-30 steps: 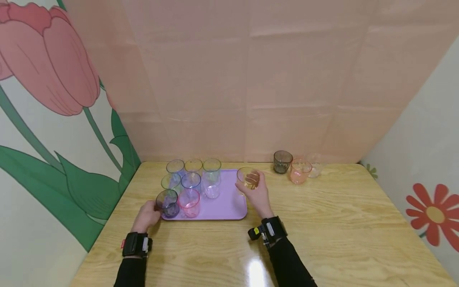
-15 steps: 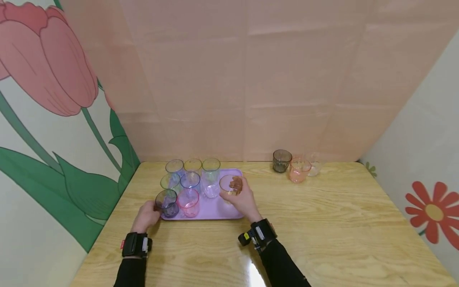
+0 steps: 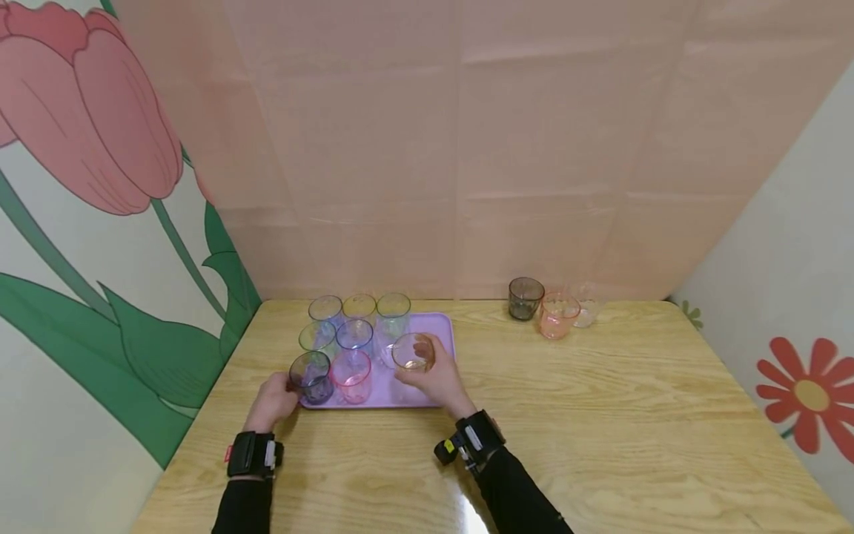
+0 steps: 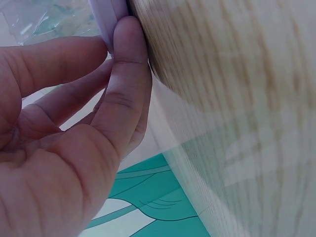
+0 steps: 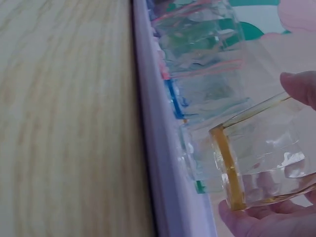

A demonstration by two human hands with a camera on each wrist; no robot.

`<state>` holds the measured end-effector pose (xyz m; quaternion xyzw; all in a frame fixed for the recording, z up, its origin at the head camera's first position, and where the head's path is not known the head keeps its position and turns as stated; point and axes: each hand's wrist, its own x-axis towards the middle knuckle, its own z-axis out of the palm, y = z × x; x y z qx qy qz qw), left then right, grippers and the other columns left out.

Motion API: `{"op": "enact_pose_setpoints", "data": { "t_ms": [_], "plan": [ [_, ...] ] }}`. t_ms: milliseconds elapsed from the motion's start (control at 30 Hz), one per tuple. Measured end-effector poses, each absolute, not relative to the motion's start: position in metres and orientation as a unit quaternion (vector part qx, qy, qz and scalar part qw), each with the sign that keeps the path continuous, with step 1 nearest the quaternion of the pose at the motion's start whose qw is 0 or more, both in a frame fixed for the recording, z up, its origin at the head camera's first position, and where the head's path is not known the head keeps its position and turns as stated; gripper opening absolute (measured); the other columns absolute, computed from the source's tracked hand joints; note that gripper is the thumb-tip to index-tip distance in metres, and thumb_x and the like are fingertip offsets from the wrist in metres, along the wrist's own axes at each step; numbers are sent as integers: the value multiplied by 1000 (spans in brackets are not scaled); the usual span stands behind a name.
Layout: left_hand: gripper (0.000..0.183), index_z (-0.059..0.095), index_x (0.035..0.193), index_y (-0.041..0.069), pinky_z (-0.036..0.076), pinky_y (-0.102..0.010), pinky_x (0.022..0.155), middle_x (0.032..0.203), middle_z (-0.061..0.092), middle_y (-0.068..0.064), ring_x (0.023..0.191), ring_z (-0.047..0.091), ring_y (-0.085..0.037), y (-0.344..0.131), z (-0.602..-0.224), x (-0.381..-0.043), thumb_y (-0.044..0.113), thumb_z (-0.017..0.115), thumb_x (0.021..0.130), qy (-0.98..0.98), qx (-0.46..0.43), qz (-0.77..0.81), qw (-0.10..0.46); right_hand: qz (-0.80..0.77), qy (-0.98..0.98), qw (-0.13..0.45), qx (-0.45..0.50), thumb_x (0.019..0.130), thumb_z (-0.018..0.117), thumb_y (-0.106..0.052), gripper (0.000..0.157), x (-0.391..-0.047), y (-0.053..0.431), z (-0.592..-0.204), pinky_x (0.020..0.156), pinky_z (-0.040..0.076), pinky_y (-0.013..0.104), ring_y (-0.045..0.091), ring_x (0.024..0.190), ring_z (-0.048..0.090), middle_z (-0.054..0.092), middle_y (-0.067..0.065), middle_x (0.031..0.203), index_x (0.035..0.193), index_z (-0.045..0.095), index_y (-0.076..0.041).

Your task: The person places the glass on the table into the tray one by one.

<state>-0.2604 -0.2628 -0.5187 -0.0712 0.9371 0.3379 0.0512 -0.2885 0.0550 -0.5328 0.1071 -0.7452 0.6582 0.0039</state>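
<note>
My left hand (image 3: 272,400) pinches the near left corner of a lavender tray (image 3: 435,325) between thumb and fingers. The left wrist view shows the tray's rim (image 4: 107,17) at those fingertips. My right hand (image 3: 442,377) holds an amber glass tumbler (image 5: 266,158) by its sides, tilted in the right wrist view, over the tray's right half. Several tinted tumblers stand on the left and middle of the tray. Among them are a dark grey one (image 3: 310,382) by my left hand, a pink one (image 3: 351,380) and a blue one (image 3: 355,337).
At the table's back right stand a smoky grey tumbler (image 3: 525,300), an orange-pink tumbler (image 3: 557,317) and a clear tumbler (image 3: 587,311), close together. The wooden table (image 3: 634,415) meets a pink sheet (image 3: 454,185) at its back edge. Flower-painted walls flank both sides.
My right hand has carried the amber tumbler leftward and slightly down, from the tray's right edge to beside the grouped tumblers. My left hand has stayed at the tray corner.
</note>
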Motion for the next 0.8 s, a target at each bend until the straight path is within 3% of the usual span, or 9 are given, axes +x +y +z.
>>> {"op": "enact_pose_setpoints", "data": {
  "t_ms": [267,467,800],
  "plan": [
    [30,68,116,-15,56,-53,89,110,73,-28,94,66,-33,-262,-519,-261,-4,57,90,936,-72,340,50,621,-776,-7,111,75,92,-11,79,-284,49,-536,111,50,56,44,131,61,65,27,138,142,52,2],
    [29,69,115,-15,55,-48,83,106,73,-26,89,64,-31,-263,-520,-261,-4,58,90,937,-70,340,45,585,-804,-7,105,73,95,-15,81,-279,46,-534,103,54,51,38,120,64,66,25,132,142,55,1],
    [31,67,119,-16,54,-57,97,114,72,-31,104,68,-39,-260,-518,-259,-5,57,92,937,-79,335,55,541,-834,5,109,69,97,-19,86,-271,39,-535,107,51,60,44,121,66,68,28,129,139,53,2]
  ]
}}
